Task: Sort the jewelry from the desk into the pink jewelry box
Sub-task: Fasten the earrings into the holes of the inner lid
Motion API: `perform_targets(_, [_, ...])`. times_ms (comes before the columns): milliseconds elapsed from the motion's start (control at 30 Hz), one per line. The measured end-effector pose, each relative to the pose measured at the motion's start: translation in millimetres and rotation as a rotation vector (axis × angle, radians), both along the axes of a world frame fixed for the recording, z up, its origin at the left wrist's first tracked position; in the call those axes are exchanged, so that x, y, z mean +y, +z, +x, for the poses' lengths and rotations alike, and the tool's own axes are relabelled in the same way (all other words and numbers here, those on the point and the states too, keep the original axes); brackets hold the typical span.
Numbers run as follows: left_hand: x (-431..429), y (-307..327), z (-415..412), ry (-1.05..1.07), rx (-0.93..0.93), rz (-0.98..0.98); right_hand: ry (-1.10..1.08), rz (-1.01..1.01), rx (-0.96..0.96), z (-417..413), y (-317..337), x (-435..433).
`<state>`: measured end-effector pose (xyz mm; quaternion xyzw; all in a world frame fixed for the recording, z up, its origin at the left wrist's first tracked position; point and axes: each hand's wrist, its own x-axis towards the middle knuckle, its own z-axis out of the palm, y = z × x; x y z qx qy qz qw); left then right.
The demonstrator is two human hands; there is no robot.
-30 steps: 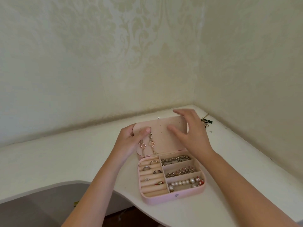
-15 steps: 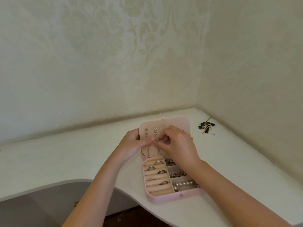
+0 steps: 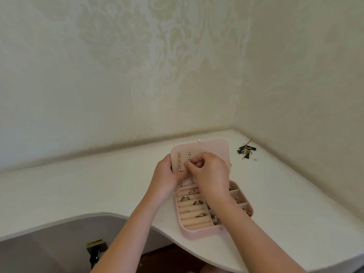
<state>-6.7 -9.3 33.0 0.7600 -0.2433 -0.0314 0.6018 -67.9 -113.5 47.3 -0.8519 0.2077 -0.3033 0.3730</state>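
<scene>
nearing done: pink jewelry box (image 3: 199,232) at the table's (image 3: 78,184) front edge holds rings (image 3: 185,198); left hand (image 3: 165,180) grips its lid (image 3: 212,148), right hand (image 3: 210,174) pinches a drop earring (image 3: 189,155); green pieces (image 3: 246,151) lie unsorted by the far right corner.

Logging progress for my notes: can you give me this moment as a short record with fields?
box: pink jewelry box open on desk, lid upright
lid: two drop earrings hang on it
left hand: holds lid's left edge
right hand: pinches right earring at its lower part
ring rolls: several rings seated
loose on desk: dark green bow pieces, far right corner
</scene>
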Motion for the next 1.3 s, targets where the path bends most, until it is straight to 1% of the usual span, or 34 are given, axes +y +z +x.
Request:
perform_targets(167, [0, -2, 0, 0.009, -0.023, 0.007, 0.008, 0.113, -0.007, -3, 2, 3])
perform_targets(533, [0, -3, -5, 0.014, -0.031, -0.011, 0.024, 0.263, -0.044, -7, 2, 3])
perform_targets(767, [-1, -4, -2, 0.022, -0.004, 0.017, 0.091, 0.362, -0.049, -10, 9, -4])
perform_targets(933, [0, -1, -1, 0.0, 0.015, 0.036, 0.15, 0.406, -0.012, -11, 7, -7])
perform_targets(1100, [5, 5, -2, -0.098, 0.157, -0.041, 0.205, 0.391, 0.043, -21, 4, -15])
perform_targets(1200, [0, 9, 1, -0.078, 0.246, -0.138, 0.211, 0.341, 0.068, -32, 10, -29])
perform_targets(1300, [-10, 12, 3, -0.006, 0.312, -0.233, 0.162, 0.268, 0.05, -42, 18, -56])
